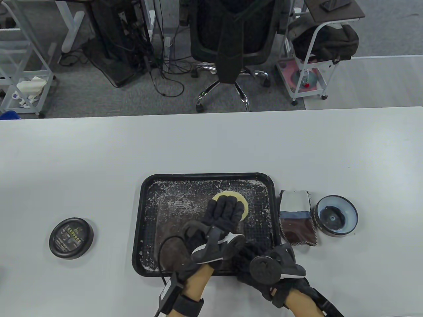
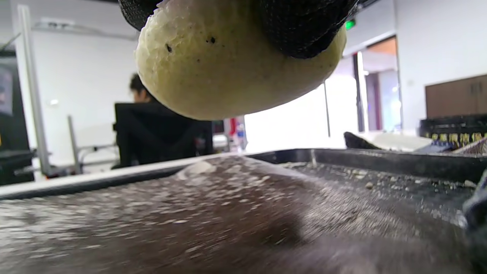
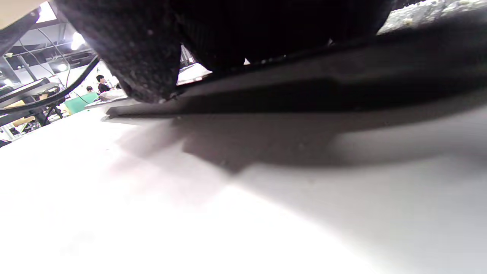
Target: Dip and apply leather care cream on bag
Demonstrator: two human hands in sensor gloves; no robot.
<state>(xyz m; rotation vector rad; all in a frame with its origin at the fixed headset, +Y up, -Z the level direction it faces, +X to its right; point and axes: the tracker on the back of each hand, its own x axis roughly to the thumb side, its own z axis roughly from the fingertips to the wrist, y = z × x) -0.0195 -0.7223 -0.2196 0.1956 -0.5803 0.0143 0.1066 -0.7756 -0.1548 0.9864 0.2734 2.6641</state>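
Table view: a black tray (image 1: pixel 145 211), flecked with white residue, sits at the table's (image 1: pixel 82 158) near edge, about midway along it. A brown bag (image 1: pixel 172 228) lies in the tray, mostly hidden by the hands. The left hand (image 1: pixel 221 214) holds a round yellow sponge (image 1: pixel 243 203) under its fingers over the tray's middle. The right hand (image 1: pixel 264 264) is at the tray's near right corner, its fingers out of sight. Right of the tray lie a cloth (image 1: pixel 297 218) and, beside it, the open cream tin (image 1: pixel 337 216); its black lid (image 1: pixel 71 237) is well left of the tray.

Left wrist view: gloved fingers (image 2: pixel 300 26) grip the sponge (image 2: pixel 228 68), which hangs just above the bag's (image 2: pixel 228 220) brown, white-streaked surface, not touching it. The tray rim (image 2: pixel 380 160) runs behind.

Right wrist view: the dark glove (image 3: pixel 133 57) meets the tray's rim (image 3: pixel 304 87) at the table (image 3: pixel 190 213); whether the right hand grips it, I cannot tell.
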